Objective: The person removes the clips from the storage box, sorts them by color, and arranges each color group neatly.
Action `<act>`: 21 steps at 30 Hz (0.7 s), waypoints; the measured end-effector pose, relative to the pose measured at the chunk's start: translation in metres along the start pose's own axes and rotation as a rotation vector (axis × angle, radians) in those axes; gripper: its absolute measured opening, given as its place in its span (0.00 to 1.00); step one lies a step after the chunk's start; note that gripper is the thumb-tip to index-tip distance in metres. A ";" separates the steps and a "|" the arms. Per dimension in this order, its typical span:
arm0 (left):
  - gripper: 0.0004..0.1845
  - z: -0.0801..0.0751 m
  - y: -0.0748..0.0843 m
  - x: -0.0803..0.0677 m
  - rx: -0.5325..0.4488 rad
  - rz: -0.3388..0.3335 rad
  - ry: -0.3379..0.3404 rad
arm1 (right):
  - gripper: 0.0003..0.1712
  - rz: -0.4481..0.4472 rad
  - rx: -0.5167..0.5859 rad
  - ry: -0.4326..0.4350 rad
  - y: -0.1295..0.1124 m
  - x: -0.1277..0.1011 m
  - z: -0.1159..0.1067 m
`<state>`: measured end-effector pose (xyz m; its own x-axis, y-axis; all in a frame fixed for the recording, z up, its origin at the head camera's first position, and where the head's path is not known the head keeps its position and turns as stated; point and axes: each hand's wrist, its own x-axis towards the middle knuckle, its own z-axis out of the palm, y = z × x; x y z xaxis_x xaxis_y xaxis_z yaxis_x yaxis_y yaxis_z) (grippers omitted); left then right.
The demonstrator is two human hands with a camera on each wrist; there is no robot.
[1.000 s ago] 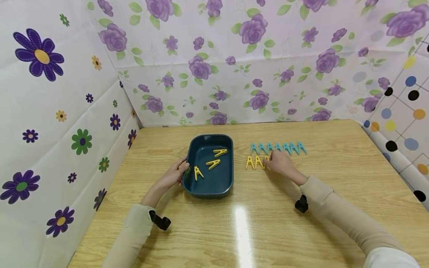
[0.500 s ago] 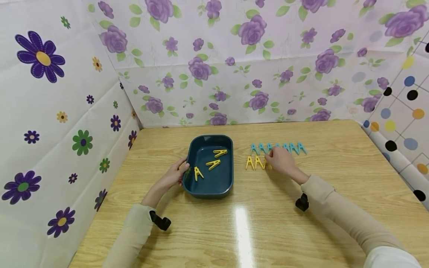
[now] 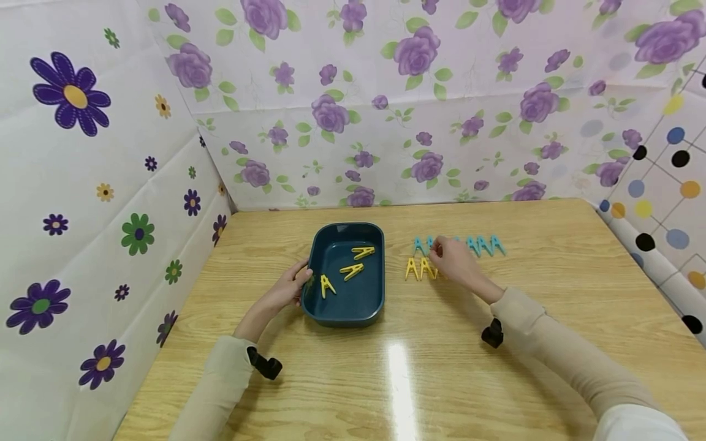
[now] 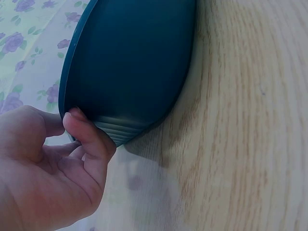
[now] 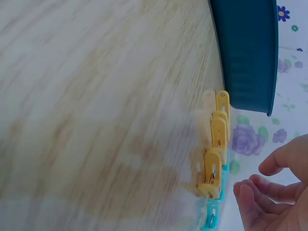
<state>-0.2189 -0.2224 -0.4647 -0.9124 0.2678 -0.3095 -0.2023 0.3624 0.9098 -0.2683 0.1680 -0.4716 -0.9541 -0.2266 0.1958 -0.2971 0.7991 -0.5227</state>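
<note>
My left hand (image 3: 284, 288) grips the left rim of a dark teal tub (image 3: 358, 300), the fingers and thumb curled over its edge in the left wrist view. Inside the tub lie three yellow clothespins (image 3: 352, 271). To its right, more yellow clothespins (image 3: 411, 268) stand in a short row, with a row of blue clothespins (image 3: 497, 244) behind them. My right hand (image 3: 455, 260) hovers by the right end of the yellow row, hiding part of both rows. In the right wrist view its thumb and fingers are apart, nothing between them, beside the nearest yellow clothespin (image 5: 212, 168).
Everything rests on a wood-grain table (image 3: 469, 380). A floral sheet (image 3: 386, 122) hangs behind the table's far edge, with patterned sheets at both sides. A black wrist camera (image 3: 493, 334) sits at the right cuff, another at the left.
My right hand has let go of the third yellow clothespin in the row, then lifted and shifted slightly left. The left hand and tub have stayed in place.
</note>
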 end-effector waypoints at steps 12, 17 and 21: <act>0.30 0.000 -0.001 0.001 0.007 0.001 0.008 | 0.08 -0.052 0.049 0.003 -0.011 0.007 0.007; 0.29 -0.001 -0.003 0.002 0.009 0.009 0.007 | 0.07 -0.076 0.064 -0.009 -0.015 0.008 0.010; 0.29 -0.001 -0.003 0.003 -0.001 0.007 0.004 | 0.08 -0.090 0.070 -0.021 -0.017 0.008 0.013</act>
<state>-0.2209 -0.2237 -0.4683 -0.9151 0.2667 -0.3023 -0.1964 0.3599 0.9121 -0.2711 0.1455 -0.4724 -0.9237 -0.3082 0.2275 -0.3830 0.7341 -0.5607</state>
